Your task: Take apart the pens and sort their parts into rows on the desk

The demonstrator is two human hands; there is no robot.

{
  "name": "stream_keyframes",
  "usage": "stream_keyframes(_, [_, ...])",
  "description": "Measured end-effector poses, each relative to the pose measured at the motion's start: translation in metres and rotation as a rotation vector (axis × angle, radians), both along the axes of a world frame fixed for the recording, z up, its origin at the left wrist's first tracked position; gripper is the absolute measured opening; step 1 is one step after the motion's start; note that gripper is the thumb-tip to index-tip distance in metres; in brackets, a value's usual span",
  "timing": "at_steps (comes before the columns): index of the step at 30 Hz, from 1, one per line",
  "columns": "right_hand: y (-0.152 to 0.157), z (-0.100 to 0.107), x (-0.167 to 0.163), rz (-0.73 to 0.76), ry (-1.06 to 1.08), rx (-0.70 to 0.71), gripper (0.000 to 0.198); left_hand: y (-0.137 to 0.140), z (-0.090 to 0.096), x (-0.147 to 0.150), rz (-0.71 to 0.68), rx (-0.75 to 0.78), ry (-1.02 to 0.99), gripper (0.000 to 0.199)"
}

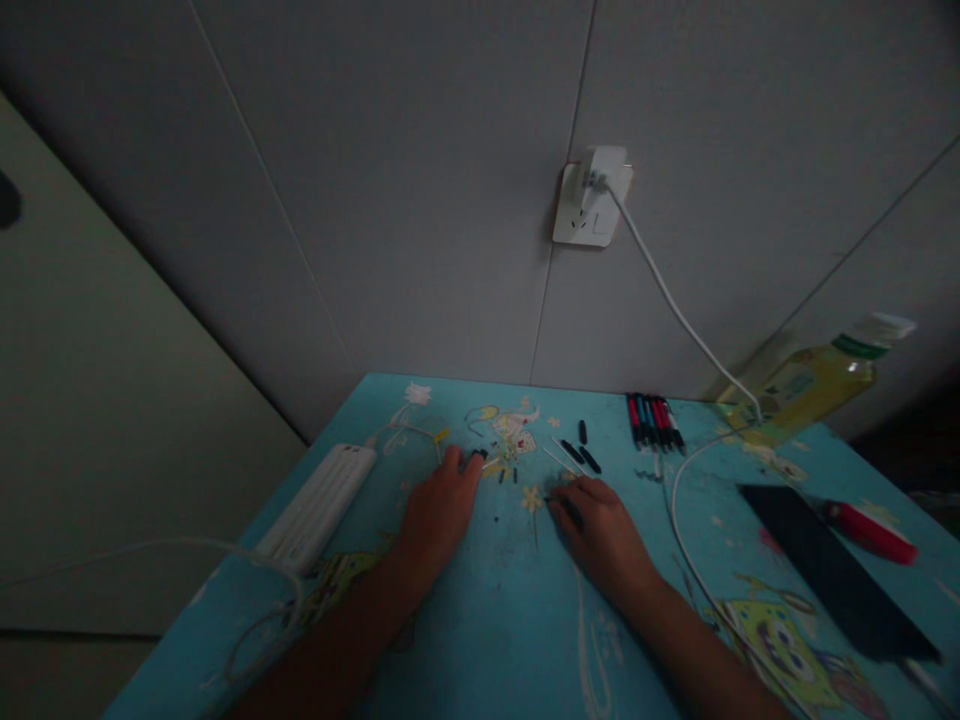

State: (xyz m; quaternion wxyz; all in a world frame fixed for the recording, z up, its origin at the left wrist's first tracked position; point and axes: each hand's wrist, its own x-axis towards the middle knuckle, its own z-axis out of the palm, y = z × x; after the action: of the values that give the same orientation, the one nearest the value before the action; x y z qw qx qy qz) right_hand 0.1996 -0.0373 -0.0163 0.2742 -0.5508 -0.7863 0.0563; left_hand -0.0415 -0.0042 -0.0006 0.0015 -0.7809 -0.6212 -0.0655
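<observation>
My left hand (441,505) rests on the blue patterned tabletop, its fingers closed around a small black pen part (480,455) with a pale thin end. My right hand (596,522) is curled, fingertips pinched together low over the table. A tiny dark bit shows at those fingertips, too small to name. Between the hands lie several small dark bits (502,477). Just beyond my right hand are black pen pieces (591,460) and thin white sticks (561,457) that look like refills. Farther right, assembled pens (655,423) with red, blue and white parts lie in a row.
A white power strip (319,505) with its cable lies at the left. From the wall socket (592,205), a white cord (675,310) runs down across the table. At the right are a yellow liquid bottle (817,380), a dark flat panel (832,565) and a red object (870,530).
</observation>
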Motion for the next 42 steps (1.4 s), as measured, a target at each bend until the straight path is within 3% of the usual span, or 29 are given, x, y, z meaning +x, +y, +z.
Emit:
stream_keyframes(5, [-0.005, 0.012, -0.010, 0.049, 0.027, 0.171, 0.034, -0.011, 0.007, 0.009, -0.273, -0.005, -0.074, 0.030])
stream_keyframes(9, [-0.009, 0.020, -0.018, 0.182, -0.040, 0.181, 0.024, -0.021, 0.003, 0.016, -0.437, -0.027, -0.123, 0.030])
stream_keyframes(13, [-0.002, 0.022, -0.006, 0.206, -0.119, 0.117, 0.017, -0.017, -0.004, 0.015, -0.406, 0.024, -0.171, 0.028])
stream_keyframes(19, [0.015, 0.011, 0.026, -0.082, -0.194, 0.086, 0.021, -0.006, -0.009, 0.006, -0.366, 0.115, -0.316, 0.025])
stream_keyframes(23, [0.012, 0.004, 0.024, -0.142, -0.267, 0.053, 0.022, -0.012, -0.009, 0.010, -0.467, 0.119, -0.354, 0.026])
stream_keyframes(28, [0.010, 0.010, 0.015, -0.142, -0.303, 0.027, 0.021, -0.018, -0.010, 0.017, -0.470, 0.146, -0.347, 0.026])
stream_keyframes(31, [0.031, 0.021, 0.013, -0.116, -0.273, 0.006, 0.022, -0.019, -0.008, 0.016, -0.506, 0.156, -0.362, 0.025])
stream_keyframes(37, [0.105, 0.043, -0.015, 0.009, -0.258, -0.079, 0.023, -0.026, -0.003, 0.017, -0.643, 0.136, -0.394, 0.020])
stream_keyframes(42, [0.143, 0.039, -0.053, 0.140, -0.220, -0.184, 0.019, -0.030, -0.005, 0.020, -0.718, 0.139, -0.406, 0.020])
